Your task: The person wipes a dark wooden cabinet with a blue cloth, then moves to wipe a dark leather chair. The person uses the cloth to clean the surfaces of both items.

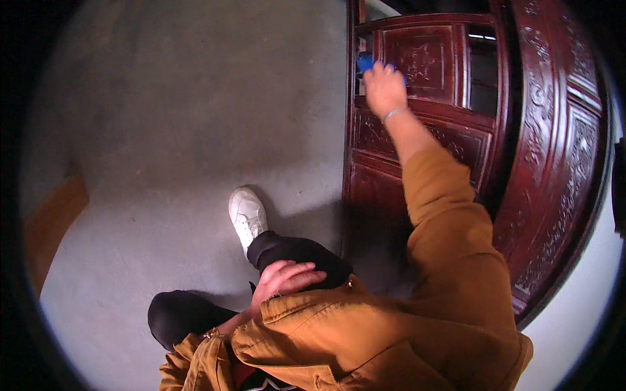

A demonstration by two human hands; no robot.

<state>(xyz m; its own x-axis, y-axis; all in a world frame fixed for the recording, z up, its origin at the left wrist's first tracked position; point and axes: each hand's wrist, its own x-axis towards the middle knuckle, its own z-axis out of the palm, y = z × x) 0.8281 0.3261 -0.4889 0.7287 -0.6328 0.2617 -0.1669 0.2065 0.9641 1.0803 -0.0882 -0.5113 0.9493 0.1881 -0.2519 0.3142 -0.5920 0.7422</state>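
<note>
My right arm reaches out to a carved, dark-red wooden panelwork [418,58]. At its upper left part, my right hand [386,88] is closed round a blue thing [364,62]. Bits of blue show at both sides of the fingers, but the hand hides most of it, and its exact kind is unclear. A thin bracelet circles that wrist. My left hand [287,279] rests on my dark-trousered thigh, fingers stretched out and nothing held.
More carved dark-red wood [548,130] rises on the right, beside a pale wall [587,300]. Grey floor [195,98] spreads on the left. My white shoe [248,214] stands on it. A curved brown wooden piece [55,225] lies at the left rim.
</note>
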